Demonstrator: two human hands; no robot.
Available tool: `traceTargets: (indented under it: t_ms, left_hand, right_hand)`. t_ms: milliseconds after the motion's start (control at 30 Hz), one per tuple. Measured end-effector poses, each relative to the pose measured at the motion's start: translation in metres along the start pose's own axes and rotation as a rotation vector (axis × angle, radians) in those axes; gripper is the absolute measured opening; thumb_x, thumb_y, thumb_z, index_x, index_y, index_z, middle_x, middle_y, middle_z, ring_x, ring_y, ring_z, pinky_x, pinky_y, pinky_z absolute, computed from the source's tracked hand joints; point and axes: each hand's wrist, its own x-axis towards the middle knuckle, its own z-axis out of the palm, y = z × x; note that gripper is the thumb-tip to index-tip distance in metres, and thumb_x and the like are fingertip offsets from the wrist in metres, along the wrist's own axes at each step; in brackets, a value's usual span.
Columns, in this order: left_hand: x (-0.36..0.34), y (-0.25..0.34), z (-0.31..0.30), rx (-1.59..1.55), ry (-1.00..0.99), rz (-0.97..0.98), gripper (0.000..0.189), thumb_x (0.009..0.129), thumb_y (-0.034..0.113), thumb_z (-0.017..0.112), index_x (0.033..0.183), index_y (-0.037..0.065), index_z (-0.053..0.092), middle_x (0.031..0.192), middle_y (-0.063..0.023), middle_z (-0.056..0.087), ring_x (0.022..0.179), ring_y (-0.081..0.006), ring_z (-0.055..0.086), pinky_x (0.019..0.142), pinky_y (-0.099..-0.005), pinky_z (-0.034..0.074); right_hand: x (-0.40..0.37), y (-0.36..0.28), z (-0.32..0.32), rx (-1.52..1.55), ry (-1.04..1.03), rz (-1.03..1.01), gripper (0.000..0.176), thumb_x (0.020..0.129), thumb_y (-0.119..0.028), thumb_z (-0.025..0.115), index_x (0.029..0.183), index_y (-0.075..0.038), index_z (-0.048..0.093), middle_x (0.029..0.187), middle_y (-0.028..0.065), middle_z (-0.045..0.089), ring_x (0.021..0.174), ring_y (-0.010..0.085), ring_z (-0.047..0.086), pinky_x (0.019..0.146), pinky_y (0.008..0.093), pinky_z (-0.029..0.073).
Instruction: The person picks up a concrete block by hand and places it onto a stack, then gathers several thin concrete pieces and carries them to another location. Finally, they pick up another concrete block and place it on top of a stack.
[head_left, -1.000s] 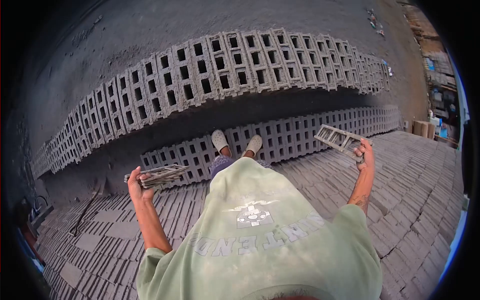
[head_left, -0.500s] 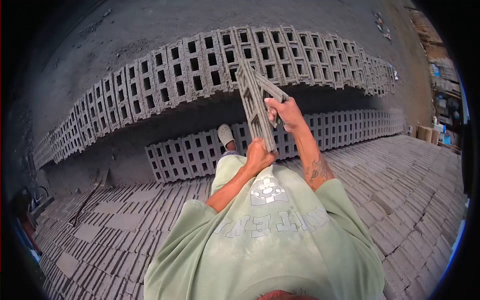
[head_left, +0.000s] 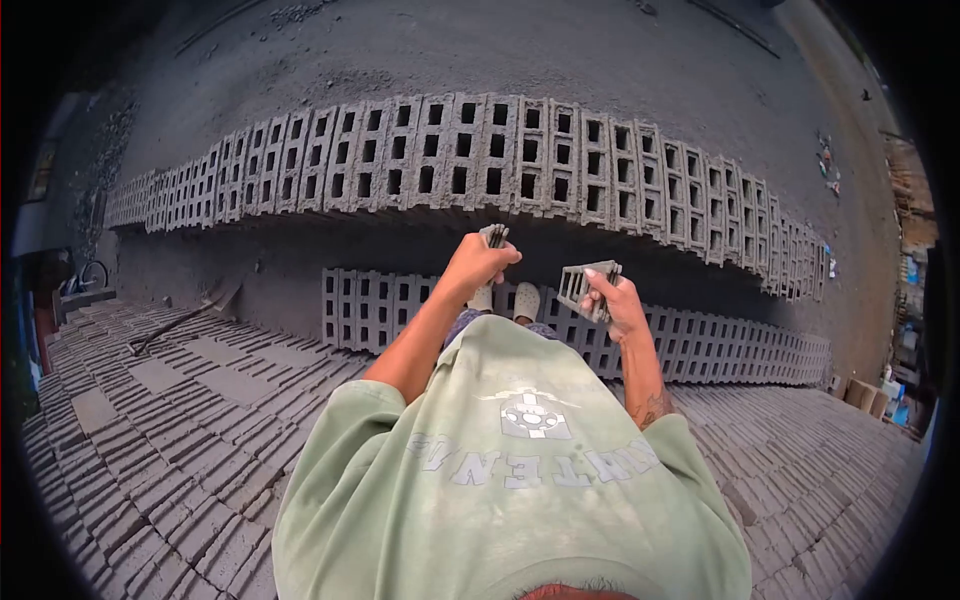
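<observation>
Drawn apart since last view, from close together out front: gripping a tight stack in L hand, fingers curled round it, & pinching slatted frames in R hand. Held up approx. over the gap btwn far blocks & near blocks, so split into two loads, not set down.

One left hand and one right hand are holding two bundles of frames, while two rows of hollow blocks, two clogs and one long-handled tool are showing.
</observation>
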Motion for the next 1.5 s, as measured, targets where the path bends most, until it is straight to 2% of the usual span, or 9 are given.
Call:
traceTargets:
  t_ms: [200, 267, 433, 567, 733, 867, 1000, 1200, 1500]
  left_hand:
    - [-0.015, 0.017, -0.007, 0.021, 0.116, 0.006, 0.015, 0.070, 0.011, 0.065, 0.072, -0.004, 0.062, 0.061, -0.0090, 0.061, 0.060, -0.0160, 0.062, 0.058, -0.0310, 0.047]
    - [-0.028, 0.031, -0.012, 0.623, 0.288, 0.127, 0.018, 0.068, 0.011, 0.067, 0.073, -0.006, 0.062, 0.062, -0.0144, 0.062, 0.063, -0.0192, 0.063, 0.059, -0.0338, 0.048]
    - [-0.059, 0.053, -0.031, 0.774, 0.494, 0.211, 0.020, 0.061, 0.012, 0.069, 0.069, -0.004, 0.061, 0.072, -0.0243, 0.062, 0.071, -0.0385, 0.062, 0.065, -0.0439, 0.050]
    - [-0.074, 0.050, -0.055, 0.866, 0.658, 0.304, 0.028, 0.066, 0.018, 0.070, 0.082, -0.004, 0.063, 0.071, -0.0231, 0.061, 0.073, -0.0397, 0.061, 0.067, -0.0439, 0.050]
    - [-0.096, 0.030, -0.117, 0.871, 0.660, 0.359, 0.024, 0.076, 0.015, 0.057, 0.090, -0.002, 0.065, 0.107, -0.0169, 0.051, 0.097, -0.0319, 0.047, 0.083, -0.0394, 0.044]
    - [-0.110, -0.029, -0.194, 0.360, 0.755, 0.668, 0.024, 0.074, 0.003, 0.050, 0.092, -0.002, 0.064, 0.106, -0.0176, 0.057, 0.097, -0.0293, 0.055, 0.086, -0.0364, 0.044]
    - [-0.140, -0.111, -0.308, -0.379, 1.173, 0.507, 0.025, 0.078, 0.005, 0.052, 0.100, 0.000, 0.064, 0.099, -0.0090, 0.062, 0.095, -0.0163, 0.058, 0.084, -0.0279, 0.044]
    - [-0.109, -0.279, -0.413, -0.415, 0.639, -0.134, 0.065, 0.072, 0.043, 0.062, 0.118, -0.003, 0.054, 0.126, -0.0168, 0.050, 0.119, -0.0266, 0.044, 0.101, -0.0361, 0.031]
    - [-0.114, -0.378, -0.523, -1.266, 0.465, 0.172, 0.050, 0.081, 0.040, 0.053, 0.121, 0.010, 0.052, 0.130, -0.0089, 0.045, 0.118, -0.0212, 0.043, 0.098, -0.0426, 0.032]
  right_hand:
    - [0.023, 0.012, 0.041, 0.291, -0.534, 0.138, 0.038, 0.080, -0.020, 0.066, 0.106, 0.003, 0.050, 0.113, 0.0226, 0.056, 0.107, 0.0275, 0.056, 0.088, 0.0409, 0.048]
    - [0.022, 0.008, 0.068, 0.303, -0.613, 0.182, 0.043, 0.079, -0.021, 0.066, 0.110, 0.005, 0.050, 0.116, 0.0206, 0.054, 0.109, 0.0275, 0.054, 0.093, 0.0401, 0.044]
    - [0.035, 0.014, 0.120, 0.305, -0.800, 0.167, 0.043, 0.077, -0.021, 0.070, 0.111, 0.001, 0.054, 0.109, 0.0106, 0.059, 0.102, 0.0208, 0.056, 0.096, 0.0348, 0.039]
    - [0.041, 0.012, 0.167, 0.406, -0.877, 0.277, 0.039, 0.079, -0.023, 0.068, 0.108, -0.001, 0.054, 0.104, 0.0079, 0.060, 0.104, 0.0199, 0.054, 0.099, 0.0354, 0.036]
    - [0.049, 0.025, 0.243, 0.386, -0.904, 0.310, 0.041, 0.083, -0.023, 0.064, 0.115, -0.004, 0.049, 0.112, 0.0072, 0.056, 0.106, 0.0184, 0.052, 0.101, 0.0368, 0.033]
    - [0.060, 0.050, 0.324, 0.203, -0.919, 0.353, 0.041, 0.084, -0.021, 0.062, 0.118, -0.002, 0.047, 0.113, 0.0096, 0.056, 0.105, 0.0203, 0.054, 0.095, 0.0370, 0.040]
    - [0.061, 0.076, 0.403, 0.059, -0.899, 0.404, 0.042, 0.082, -0.015, 0.063, 0.118, 0.000, 0.047, 0.112, 0.0111, 0.057, 0.107, 0.0257, 0.054, 0.098, 0.0410, 0.040]
    - [0.013, 0.081, 0.512, -0.079, -1.036, 0.502, 0.056, 0.072, -0.013, 0.073, 0.119, 0.000, 0.046, 0.114, 0.0114, 0.056, 0.109, 0.0263, 0.053, 0.097, 0.0404, 0.042]
    - [-0.056, 0.077, 0.696, -0.308, -1.706, 0.671, 0.078, 0.062, -0.020, 0.080, 0.124, 0.005, 0.039, 0.120, 0.0145, 0.052, 0.111, 0.0272, 0.052, 0.096, 0.0414, 0.042]
